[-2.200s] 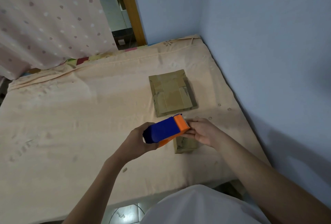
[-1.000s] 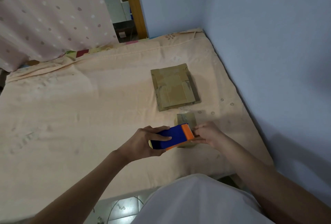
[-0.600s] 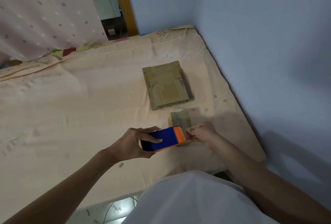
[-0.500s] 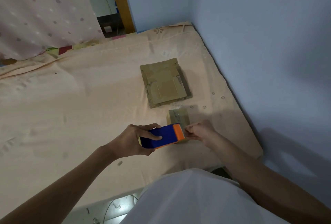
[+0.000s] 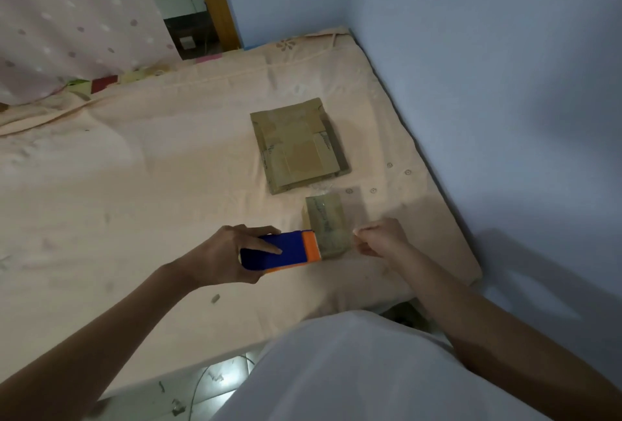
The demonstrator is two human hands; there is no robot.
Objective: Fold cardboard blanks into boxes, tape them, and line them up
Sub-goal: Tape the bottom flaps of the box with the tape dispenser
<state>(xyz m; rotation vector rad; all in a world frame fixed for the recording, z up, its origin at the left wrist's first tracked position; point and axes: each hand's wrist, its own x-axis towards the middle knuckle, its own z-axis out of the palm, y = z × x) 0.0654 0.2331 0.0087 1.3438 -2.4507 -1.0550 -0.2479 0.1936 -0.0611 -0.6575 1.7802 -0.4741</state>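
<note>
left hand gripping tape dispenser, box half-hidden

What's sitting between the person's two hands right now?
In the head view, a small folded cardboard box lies on the bed between the left hand, which grips a blue-and-orange tape dispenser, and the right hand.

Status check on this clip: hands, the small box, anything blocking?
Left hand grips blue-and-orange tape dispenser at small brown cardboard box. Right hand fingers curled beside box; tape pinch unclear. Flat cardboard blanks stack behind, apart. Nothing blocking.
</note>
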